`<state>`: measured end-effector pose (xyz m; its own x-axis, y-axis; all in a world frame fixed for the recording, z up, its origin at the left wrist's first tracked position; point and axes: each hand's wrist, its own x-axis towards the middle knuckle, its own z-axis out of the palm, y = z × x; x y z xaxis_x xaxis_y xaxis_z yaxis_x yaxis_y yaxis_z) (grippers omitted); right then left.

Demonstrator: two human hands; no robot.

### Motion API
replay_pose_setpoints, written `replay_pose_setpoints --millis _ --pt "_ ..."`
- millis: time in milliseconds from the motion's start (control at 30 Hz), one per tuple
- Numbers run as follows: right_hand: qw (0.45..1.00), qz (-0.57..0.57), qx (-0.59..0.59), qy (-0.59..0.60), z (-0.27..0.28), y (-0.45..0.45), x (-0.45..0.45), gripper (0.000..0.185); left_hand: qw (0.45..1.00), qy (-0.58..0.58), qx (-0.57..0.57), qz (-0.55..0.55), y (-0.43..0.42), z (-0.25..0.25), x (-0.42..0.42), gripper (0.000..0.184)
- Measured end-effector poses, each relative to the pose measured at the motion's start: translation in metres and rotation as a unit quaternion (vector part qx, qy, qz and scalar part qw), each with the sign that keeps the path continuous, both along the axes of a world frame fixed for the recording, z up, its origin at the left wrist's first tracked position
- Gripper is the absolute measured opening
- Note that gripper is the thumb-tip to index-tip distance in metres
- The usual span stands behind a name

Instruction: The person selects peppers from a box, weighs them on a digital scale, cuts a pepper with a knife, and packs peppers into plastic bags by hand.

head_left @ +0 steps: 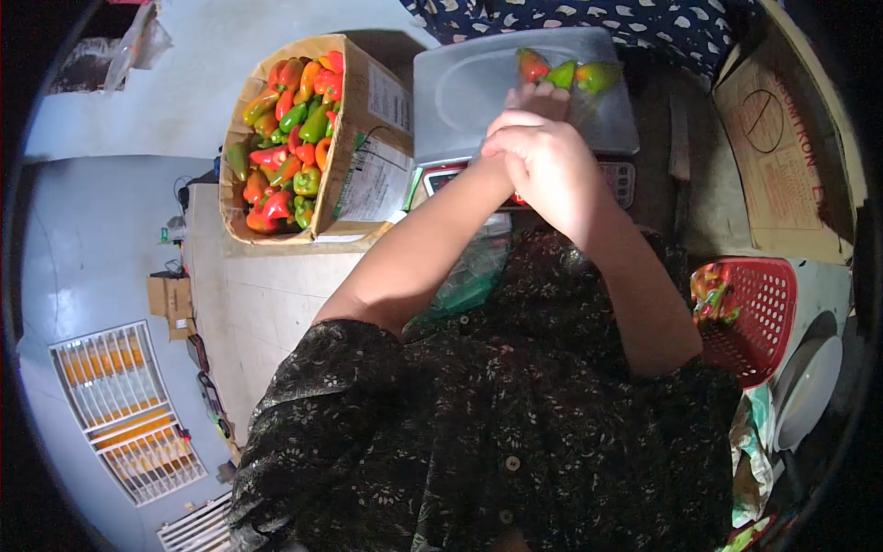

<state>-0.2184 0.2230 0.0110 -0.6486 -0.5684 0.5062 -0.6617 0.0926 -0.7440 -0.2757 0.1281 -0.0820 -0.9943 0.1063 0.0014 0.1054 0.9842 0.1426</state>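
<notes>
My left hand reaches over the grey tray of a scale, its fingertips just below a green pepper; whether they touch it is unclear. No object shows in its partly covered fingers. Across the left wrist lies my right hand, with its fingers wrapped round it. A red-green pepper and another green pepper rest on the tray, on either side of the middle one. The scale's keypad shows beneath the tray, its display partly hidden by my hands.
To the left stands an open cardboard box full of red, green and orange peppers. At the right are a red perforated basket holding peppers, another cardboard box and a white basin. A green plastic bag lies by my body.
</notes>
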Motion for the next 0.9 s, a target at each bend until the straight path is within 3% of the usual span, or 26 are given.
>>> replay_pose_setpoints --millis 67,300,400,467,500,533,600,667,700,800,900 --pt "1.000 0.023 -0.003 -0.014 -0.001 -0.002 0.002 0.016 0.993 0.117 -0.018 -0.008 -0.005 0.005 0.016 0.019" --pt "0.997 0.081 0.002 -0.008 0.002 -0.003 0.006 0.018 0.993 0.046 0.111 -0.017 0.000 0.003 0.010 0.022" --pt "0.999 -0.024 0.001 0.042 0.018 0.006 0.007 0.024 0.984 0.017 0.164 -0.061 -0.012 0.011 0.014 0.023" --pt "0.977 -0.130 -0.100 0.135 0.026 0.011 -0.011 0.028 0.978 -0.050 0.190 -0.076 -0.019 0.054 0.033 0.023" --pt "0.959 -0.182 -0.091 0.197 0.036 0.021 -0.023 0.029 0.972 -0.083 0.202 -0.085 -0.025 0.077 0.046 0.023" --pt "0.957 -0.197 -0.119 0.176 0.035 0.030 -0.030 0.030 0.965 -0.115 0.214 -0.094 -0.032 0.094 0.059 0.024" --pt "0.954 -0.222 -0.162 0.123 0.032 0.046 -0.038 0.032 0.929 -0.021 0.343 -0.138 -0.054 0.117 0.093 0.020" --pt "0.954 -0.233 -0.184 0.047 0.033 0.056 -0.038 0.029 0.931 0.014 0.348 -0.106 -0.088 0.143 0.126 0.019" --pt "0.954 -0.233 -0.189 0.002 0.033 0.058 -0.036 0.027 0.923 0.054 0.377 -0.050 -0.107 0.149 0.142 0.018" --pt "0.927 -0.263 -0.253 0.088 0.012 0.050 -0.047 0.025 0.896 0.232 0.364 0.103 -0.181 0.157 0.174 0.016" --pt "0.953 -0.280 -0.089 0.078 0.040 0.030 0.004 0.026 0.861 0.337 0.310 0.223 -0.246 0.139 0.176 0.018"
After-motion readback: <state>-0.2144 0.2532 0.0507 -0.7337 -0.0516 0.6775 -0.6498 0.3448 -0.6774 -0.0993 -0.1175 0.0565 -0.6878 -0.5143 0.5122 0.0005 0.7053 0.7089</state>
